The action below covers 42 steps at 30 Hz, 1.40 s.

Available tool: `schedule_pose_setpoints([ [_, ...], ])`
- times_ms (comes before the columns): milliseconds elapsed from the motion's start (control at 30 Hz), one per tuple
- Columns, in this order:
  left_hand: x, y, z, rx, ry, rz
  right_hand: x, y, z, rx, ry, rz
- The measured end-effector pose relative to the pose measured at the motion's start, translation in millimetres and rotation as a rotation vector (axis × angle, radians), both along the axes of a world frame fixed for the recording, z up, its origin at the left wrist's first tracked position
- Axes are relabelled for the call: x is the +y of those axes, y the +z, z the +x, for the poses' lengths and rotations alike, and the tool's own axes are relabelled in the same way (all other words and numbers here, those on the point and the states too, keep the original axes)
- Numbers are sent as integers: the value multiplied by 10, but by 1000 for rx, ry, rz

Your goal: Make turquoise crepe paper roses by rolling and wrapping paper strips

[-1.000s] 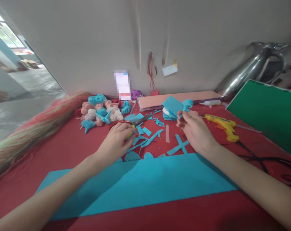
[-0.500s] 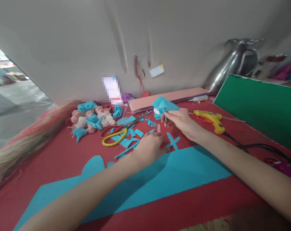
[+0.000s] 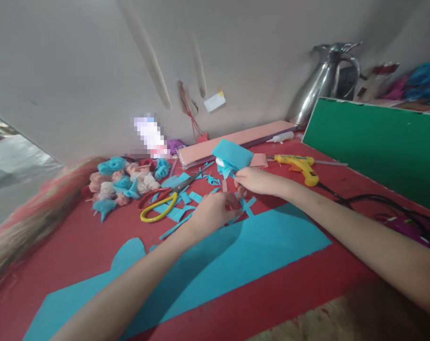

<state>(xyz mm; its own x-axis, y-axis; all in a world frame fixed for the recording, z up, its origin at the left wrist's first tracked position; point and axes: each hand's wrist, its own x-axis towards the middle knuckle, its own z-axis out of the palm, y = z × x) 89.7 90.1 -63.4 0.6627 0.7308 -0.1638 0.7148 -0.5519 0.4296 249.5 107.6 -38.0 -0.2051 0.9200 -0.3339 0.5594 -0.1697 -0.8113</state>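
Over a large blue paper sheet (image 3: 236, 255) on the red table, my left hand (image 3: 215, 208) is curled, its fingers closed near a blue strip; whatever they hold is too small to make out. To its right, my right hand (image 3: 254, 181) is pinched around a small blue piece (image 3: 242, 202) hanging under its fingertips. A folded blue paper stack (image 3: 232, 154) lies just beyond my right hand. Blue scraps (image 3: 186, 196) are scattered left of my hands, beside scissors (image 3: 161, 207) with red and yellow handles.
Blue, pink and white paper flowers (image 3: 122, 182) are heaped at left. At right are a yellow glue gun (image 3: 300, 166) with its black cord, a green board (image 3: 374, 147) and a metal jug (image 3: 318, 85). A long pink paper pack (image 3: 236, 139) lies along the wall.
The view has shifted, moving the scene leftward. My right hand has come down from the blue stack toward my left hand, with the blue piece now beneath its fingers.
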Motion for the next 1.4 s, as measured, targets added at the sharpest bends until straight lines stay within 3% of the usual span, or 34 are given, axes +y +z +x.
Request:
schedule_pose_setpoints([
  [333,-33,-99,39,-66,18,-10,-15,55,2,13,92,62],
  [500,-19,-53,38,-121,32,-81,-10,88,4,82,133,121],
  [1033,147,44,-14,-359,224,-358,69,54,200,184,292,83],
  [1400,153,66,-46,-478,330,-464,100,3,130,271,173,129],
])
